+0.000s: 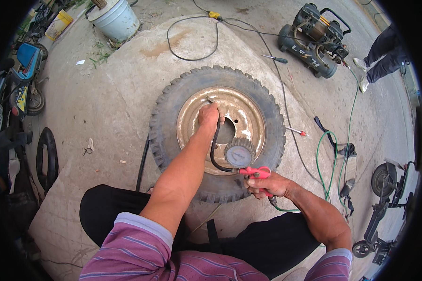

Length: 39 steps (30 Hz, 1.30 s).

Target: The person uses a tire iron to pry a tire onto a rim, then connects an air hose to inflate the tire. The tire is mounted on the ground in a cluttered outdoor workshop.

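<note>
A knobbly black tire (166, 105) on a rusty cream wheel rim (248, 105) lies flat on the concrete before me. My left hand (209, 115) is closed on the black hose (214, 149) of a tire inflator, over the rim's upper left. The hose's end fitting (210, 99) shows just beyond my fingers; whether it sits on a valve I cannot tell. My right hand (268, 184) wraps round the red inflator handle (257, 172) at the tire's near right edge. Its round pressure gauge (239, 153) rests above the rim, dial facing up. A green air hose (286, 209) runs from the handle.
A black air compressor (314, 40) stands at the far right, near a standing person's legs (384, 56). A screwdriver (275, 59) and a red-tipped tool (297, 131) lie nearby. Cables (192, 58) loop beyond the tire. A white bucket (115, 21), scooters (384, 206) and an inner tube (47, 159) surround the area.
</note>
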Tool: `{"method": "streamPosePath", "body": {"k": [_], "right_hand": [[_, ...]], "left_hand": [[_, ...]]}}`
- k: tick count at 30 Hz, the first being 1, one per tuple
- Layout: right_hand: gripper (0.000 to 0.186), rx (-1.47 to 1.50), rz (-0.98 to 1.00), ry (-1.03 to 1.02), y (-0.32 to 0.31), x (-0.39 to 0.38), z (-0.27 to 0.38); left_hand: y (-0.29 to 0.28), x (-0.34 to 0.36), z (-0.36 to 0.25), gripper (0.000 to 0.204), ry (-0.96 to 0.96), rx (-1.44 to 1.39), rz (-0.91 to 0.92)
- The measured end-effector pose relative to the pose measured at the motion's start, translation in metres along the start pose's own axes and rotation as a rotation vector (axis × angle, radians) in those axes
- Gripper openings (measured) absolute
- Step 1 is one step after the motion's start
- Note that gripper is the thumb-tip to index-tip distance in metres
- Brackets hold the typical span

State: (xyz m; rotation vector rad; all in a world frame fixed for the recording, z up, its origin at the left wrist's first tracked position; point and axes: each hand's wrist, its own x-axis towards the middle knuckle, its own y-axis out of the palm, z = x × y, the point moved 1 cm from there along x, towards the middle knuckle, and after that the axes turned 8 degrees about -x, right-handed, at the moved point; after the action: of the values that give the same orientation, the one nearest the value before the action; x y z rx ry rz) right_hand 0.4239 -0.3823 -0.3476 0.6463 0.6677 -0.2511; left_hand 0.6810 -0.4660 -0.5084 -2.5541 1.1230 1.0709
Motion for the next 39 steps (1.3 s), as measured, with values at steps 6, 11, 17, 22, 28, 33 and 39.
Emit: {"method": "streamPosePath", "body": {"k": [6, 11, 17, 22, 28, 33, 39], "right_hand": [[0.025, 0.004, 0.002, -0.003, -0.002, 0.001, -0.004], [0.031, 0.005, -0.018, 0.008, 0.0, -0.002, -0.002], [0.028, 0.008, -0.01, -0.013, 0.003, -0.002, 0.004], [0.026, -0.029, -0.017, -0.017, 0.001, -0.002, 0.002], [0.027, -0.026, -0.03, -0.011, 0.002, -0.002, 0.002], [0.026, -0.014, -0.02, -0.013, 0.002, -0.002, 0.003], [0.025, 0.001, -0.014, -0.015, 0.003, -0.001, 0.003]], "left_hand": [[0.0, -0.002, -0.001, 0.029, -0.006, 0.006, 0.0], [0.003, -0.006, -0.004, 0.024, -0.009, -0.02, 0.004], [0.0, -0.005, -0.005, 0.023, -0.012, -0.021, 0.01], [0.002, -0.008, -0.007, 0.022, -0.009, -0.015, 0.005], [0.002, -0.011, -0.008, 0.023, -0.016, -0.01, 0.003], [0.003, -0.011, -0.007, 0.023, -0.013, -0.019, 0.005], [0.001, -0.003, -0.003, 0.023, -0.009, -0.028, 0.0]]}}
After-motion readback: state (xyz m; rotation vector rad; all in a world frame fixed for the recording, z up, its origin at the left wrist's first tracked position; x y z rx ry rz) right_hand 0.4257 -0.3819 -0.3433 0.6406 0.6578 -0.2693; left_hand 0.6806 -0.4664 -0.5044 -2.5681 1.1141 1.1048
